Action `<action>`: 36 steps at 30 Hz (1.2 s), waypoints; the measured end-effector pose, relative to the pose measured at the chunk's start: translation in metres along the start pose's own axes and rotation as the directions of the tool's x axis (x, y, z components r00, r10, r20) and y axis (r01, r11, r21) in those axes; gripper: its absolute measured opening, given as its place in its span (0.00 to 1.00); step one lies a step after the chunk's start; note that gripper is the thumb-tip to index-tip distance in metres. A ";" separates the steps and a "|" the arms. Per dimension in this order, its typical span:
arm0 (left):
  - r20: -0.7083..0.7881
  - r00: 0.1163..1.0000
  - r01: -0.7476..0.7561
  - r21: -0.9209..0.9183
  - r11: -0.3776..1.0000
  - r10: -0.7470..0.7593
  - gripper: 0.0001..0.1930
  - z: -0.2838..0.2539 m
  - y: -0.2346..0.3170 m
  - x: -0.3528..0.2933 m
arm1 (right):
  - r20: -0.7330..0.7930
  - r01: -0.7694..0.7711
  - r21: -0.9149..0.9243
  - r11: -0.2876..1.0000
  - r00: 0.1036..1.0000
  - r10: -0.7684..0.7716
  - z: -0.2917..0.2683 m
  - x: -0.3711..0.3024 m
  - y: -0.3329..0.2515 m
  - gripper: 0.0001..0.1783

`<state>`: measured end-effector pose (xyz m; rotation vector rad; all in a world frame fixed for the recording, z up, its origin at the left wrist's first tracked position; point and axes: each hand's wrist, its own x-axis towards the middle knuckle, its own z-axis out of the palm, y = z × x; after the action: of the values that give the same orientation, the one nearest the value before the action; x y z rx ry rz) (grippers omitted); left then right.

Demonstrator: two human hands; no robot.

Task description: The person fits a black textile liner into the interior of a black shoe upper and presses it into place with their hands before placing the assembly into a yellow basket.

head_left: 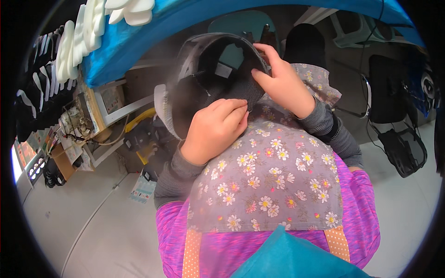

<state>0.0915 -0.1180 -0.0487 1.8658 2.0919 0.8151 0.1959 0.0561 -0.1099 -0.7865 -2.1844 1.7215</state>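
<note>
So our left hand (pixel 212 132) has its fingertips pinched at the near edge of a black mesh piece (pixel 236 88), and our right hand (pixel 286 85) grips its right rim between thumb and fingers. The piece is over the far end of our floral apron (pixel 273 185), this side of the blue-covered desk's (pixel 139 46) near edge, white pads (pixel 88 30) by its left corner
</note>
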 end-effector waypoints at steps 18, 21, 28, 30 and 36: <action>0.069 0.897 0.391 0.332 0.858 -0.436 0.13 0.020 -0.086 0.008 | 0.306 0.089 -0.548 0.832 0.947 0.101 0.006 -0.001 -0.006 0.14; 0.079 0.924 0.307 0.427 0.851 -0.374 0.07 0.026 -0.083 0.007 | 0.219 0.151 -0.589 0.794 0.975 -0.023 0.008 -0.001 -0.004 0.11; 0.013 0.991 0.110 0.500 0.859 -0.134 0.04 0.038 -0.051 0.024 | 0.231 0.427 -0.511 0.746 0.904 -0.359 0.010 0.039 0.015 0.10; -0.006 0.986 0.150 0.479 0.865 -0.168 0.04 0.043 -0.052 0.020 | 0.250 0.428 -0.488 0.761 0.904 -0.348 0.009 0.045 0.020 0.08; 0.053 0.918 0.389 0.069 0.919 -0.393 0.05 0.078 -0.025 0.020 | 0.279 0.273 -0.438 0.856 0.947 -0.159 0.013 0.055 0.026 0.24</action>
<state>0.1071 -0.0793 -0.1224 1.3980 2.3545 0.5921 0.1504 0.0798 -0.1456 -0.4143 -2.7867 1.2318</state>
